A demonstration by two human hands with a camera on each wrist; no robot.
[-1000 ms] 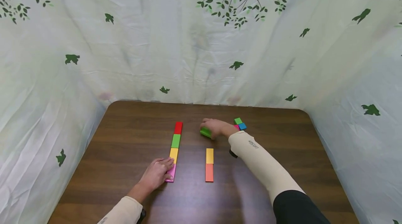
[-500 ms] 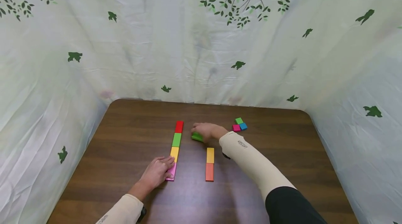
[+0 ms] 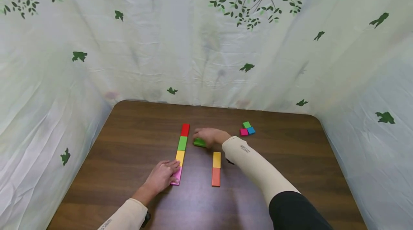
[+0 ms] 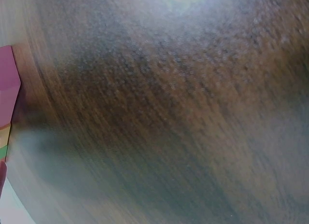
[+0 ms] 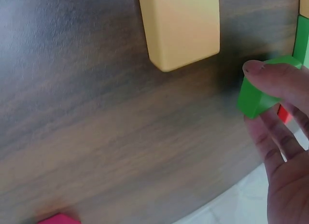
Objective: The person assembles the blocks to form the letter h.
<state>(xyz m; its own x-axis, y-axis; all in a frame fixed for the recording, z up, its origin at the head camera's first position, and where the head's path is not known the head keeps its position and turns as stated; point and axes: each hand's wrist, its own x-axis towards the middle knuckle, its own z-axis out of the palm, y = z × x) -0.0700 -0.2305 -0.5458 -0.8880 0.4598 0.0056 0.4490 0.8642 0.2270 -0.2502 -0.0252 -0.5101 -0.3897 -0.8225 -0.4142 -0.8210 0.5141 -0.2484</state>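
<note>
A row of blocks runs away from the person, left of centre in the head view: a pink block point(image 3: 176, 177) nearest, then a yellow block point(image 3: 180, 157), a green block point(image 3: 182, 143) and a red block point(image 3: 185, 130). My left hand point(image 3: 162, 176) rests its fingers and thumb on the near end, over the pink block and the yellow one's edge. My right hand point(image 3: 209, 137) pinches another green block point(image 5: 256, 96) between thumb and fingertips, just right of the row's far half. In the left wrist view only a sliver of the left hand shows.
Right of the row, a yellow block point(image 3: 217, 159) and an orange block point(image 3: 216, 177) lie end to end. Farther back stand small pieces: green point(image 3: 246, 125), magenta point(image 3: 244, 132) and blue point(image 3: 251, 130). A printed curtain point(image 3: 206, 61) surrounds the brown table point(image 3: 135, 133).
My right hand has moved left with the green block, closer to the row, uncovering the small magenta piece. The left hand stays in place on the row.
</note>
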